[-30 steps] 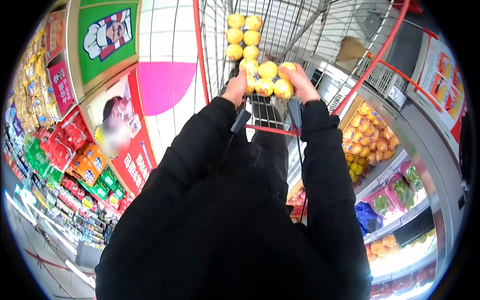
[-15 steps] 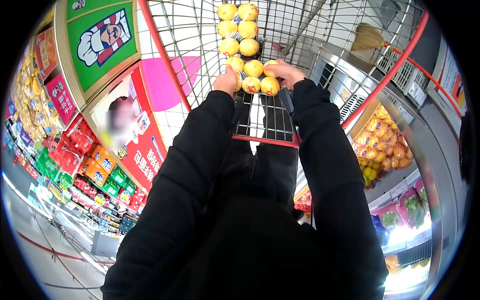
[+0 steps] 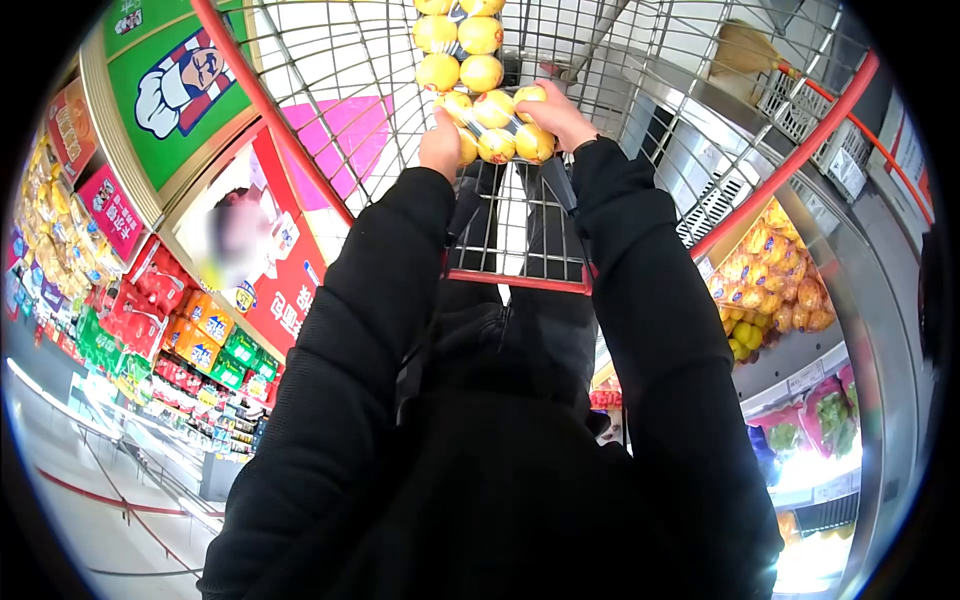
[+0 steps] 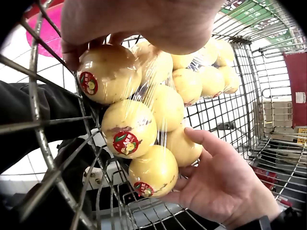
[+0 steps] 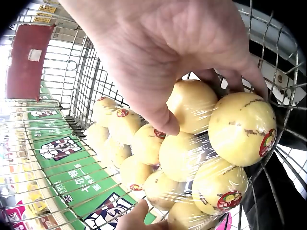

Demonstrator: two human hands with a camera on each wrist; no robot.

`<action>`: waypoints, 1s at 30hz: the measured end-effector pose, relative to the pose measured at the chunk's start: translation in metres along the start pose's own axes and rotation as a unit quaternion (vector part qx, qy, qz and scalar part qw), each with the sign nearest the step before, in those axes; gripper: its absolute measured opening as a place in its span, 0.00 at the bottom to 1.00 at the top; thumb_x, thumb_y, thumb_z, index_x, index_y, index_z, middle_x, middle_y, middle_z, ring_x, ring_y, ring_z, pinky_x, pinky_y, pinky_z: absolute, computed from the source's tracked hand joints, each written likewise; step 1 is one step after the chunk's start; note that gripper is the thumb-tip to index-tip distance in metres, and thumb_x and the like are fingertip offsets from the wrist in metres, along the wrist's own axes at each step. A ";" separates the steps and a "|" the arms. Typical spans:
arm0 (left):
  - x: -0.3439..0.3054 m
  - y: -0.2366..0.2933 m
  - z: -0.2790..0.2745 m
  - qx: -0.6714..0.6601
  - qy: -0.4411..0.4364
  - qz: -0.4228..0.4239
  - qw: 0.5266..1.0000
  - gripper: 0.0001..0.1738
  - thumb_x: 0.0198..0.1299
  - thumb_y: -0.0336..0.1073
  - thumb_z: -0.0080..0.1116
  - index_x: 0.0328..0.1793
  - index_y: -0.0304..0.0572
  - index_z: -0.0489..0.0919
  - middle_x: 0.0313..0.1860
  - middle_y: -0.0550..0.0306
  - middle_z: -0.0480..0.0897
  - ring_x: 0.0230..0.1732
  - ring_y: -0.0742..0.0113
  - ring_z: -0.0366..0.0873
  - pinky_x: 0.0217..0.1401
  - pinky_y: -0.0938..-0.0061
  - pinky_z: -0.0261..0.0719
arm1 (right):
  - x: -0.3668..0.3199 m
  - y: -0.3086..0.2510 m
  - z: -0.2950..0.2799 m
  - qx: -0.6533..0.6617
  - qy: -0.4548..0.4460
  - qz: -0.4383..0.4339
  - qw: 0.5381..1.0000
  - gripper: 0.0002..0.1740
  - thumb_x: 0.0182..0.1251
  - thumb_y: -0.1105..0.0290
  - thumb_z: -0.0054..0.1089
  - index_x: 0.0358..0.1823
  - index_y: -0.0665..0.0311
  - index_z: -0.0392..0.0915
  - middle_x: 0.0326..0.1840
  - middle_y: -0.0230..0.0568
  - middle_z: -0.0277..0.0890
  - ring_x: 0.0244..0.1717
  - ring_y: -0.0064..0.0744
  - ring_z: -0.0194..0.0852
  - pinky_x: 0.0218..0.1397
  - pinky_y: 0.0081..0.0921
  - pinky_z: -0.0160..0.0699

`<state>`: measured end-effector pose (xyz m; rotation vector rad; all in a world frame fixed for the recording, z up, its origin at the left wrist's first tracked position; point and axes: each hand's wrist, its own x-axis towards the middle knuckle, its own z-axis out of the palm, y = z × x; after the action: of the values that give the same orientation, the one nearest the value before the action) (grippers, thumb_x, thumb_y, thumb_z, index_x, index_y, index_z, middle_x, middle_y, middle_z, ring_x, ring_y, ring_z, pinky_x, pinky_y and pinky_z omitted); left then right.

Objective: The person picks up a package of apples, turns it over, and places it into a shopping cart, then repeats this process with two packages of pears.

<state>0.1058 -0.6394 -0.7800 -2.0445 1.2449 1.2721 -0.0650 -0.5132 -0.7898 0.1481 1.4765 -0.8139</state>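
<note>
My left hand (image 3: pixel 440 147) and right hand (image 3: pixel 560 118) hold a plastic-wrapped pack of pepino melons (image 3: pixel 495 145) by its two ends, inside the near end of a wire shopping cart (image 3: pixel 330 110). The melons are yellow with purple streaks and red stickers. In the left wrist view, the left hand (image 4: pixel 144 24) curls over one end of the pack, and the right hand (image 4: pixel 225 182) has thumb and fingers round the other. Beyond it, close by, lies a second wrapped pack of pepino melons (image 3: pixel 460 55), lengthwise in the cart.
A red rim (image 3: pixel 300 150) edges the cart on both sides. To the right, a shelf holds bagged yellow-orange fruit (image 3: pixel 770 275), and a broom (image 3: pixel 745 55) stands further back. Green and red display boards (image 3: pixel 185 100) and packaged goods (image 3: pixel 130 320) line the left.
Both hands keep hold of the near pack. In the head view, the hands and both packs have shifted up and left, and the cart's near end shows larger.
</note>
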 end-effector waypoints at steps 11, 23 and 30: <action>-0.011 0.001 -0.001 -0.044 0.047 0.033 0.997 0.42 0.65 0.63 0.49 0.58 0.21 0.76 0.55 0.34 0.81 0.57 0.48 0.79 0.59 0.64 0.75 | 0.006 0.011 0.004 -0.026 0.068 -0.043 0.996 0.40 0.57 0.65 0.64 0.72 0.64 0.59 0.61 0.47 0.70 0.60 0.39 0.71 0.59 0.32 0.73; 0.006 -0.013 -0.004 0.000 0.012 0.060 0.998 0.40 0.65 0.59 0.50 0.62 0.21 0.72 0.57 0.28 0.78 0.61 0.40 0.76 0.63 0.60 0.72 | -0.009 0.012 0.014 0.008 0.048 0.021 0.999 0.43 0.58 0.61 0.64 0.74 0.54 0.54 0.65 0.46 0.67 0.62 0.44 0.70 0.57 0.45 0.74; -0.031 0.001 -0.011 0.068 0.024 0.103 0.992 0.41 0.60 0.50 0.59 0.68 0.22 0.63 0.67 0.25 0.67 0.69 0.37 0.67 0.69 0.58 0.66 | -0.020 0.013 0.023 0.055 0.040 -0.004 0.998 0.42 0.58 0.65 0.66 0.71 0.65 0.54 0.60 0.52 0.70 0.58 0.43 0.72 0.60 0.33 0.72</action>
<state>0.1047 -0.6332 -0.7481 -1.8996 1.5552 1.1954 -0.0368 -0.5091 -0.7737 0.2600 1.5090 -0.9042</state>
